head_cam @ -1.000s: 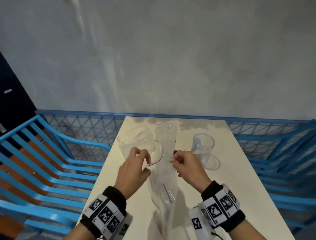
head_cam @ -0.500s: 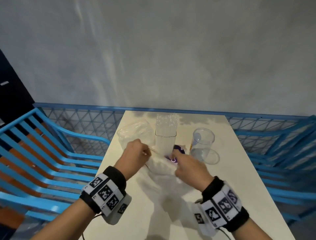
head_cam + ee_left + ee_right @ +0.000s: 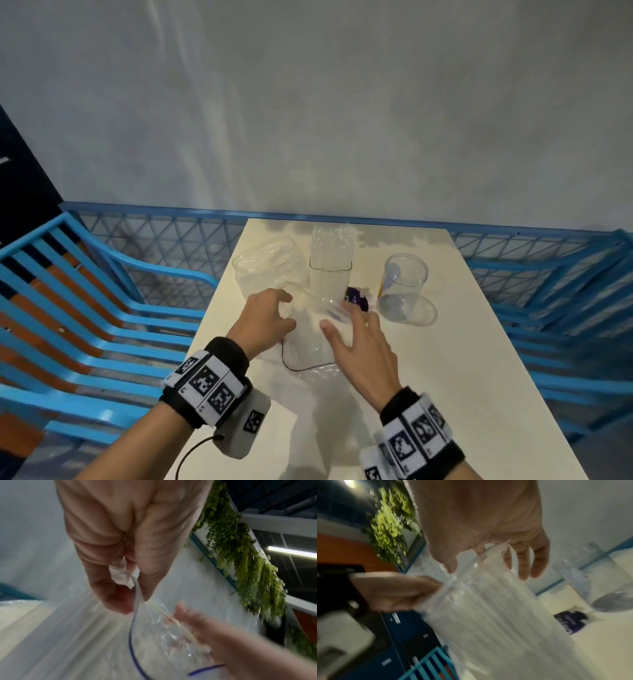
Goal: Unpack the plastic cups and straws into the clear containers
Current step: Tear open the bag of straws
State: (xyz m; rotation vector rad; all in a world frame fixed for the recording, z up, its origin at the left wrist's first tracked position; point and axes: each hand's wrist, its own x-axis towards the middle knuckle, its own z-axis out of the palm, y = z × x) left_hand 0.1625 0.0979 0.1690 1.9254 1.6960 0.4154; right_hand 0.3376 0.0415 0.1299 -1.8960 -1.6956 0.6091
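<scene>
Pale and smooth, the table (image 3: 479, 394) runs from its near edge toward a grey wall. Nearest, the left hand (image 3: 263, 318) pinches the blue-lined mouth of a crinkly clear bag of straws (image 3: 308, 342), likely to keep it open. The right hand (image 3: 363, 342) hovers over the bag with fingers spread, gripping nothing. Beyond stand a tall square container (image 3: 330, 277) holding straws and, toward the right edge, a round clear container (image 3: 404, 284). A loose plastic bag (image 3: 270, 267) lies left.
</scene>
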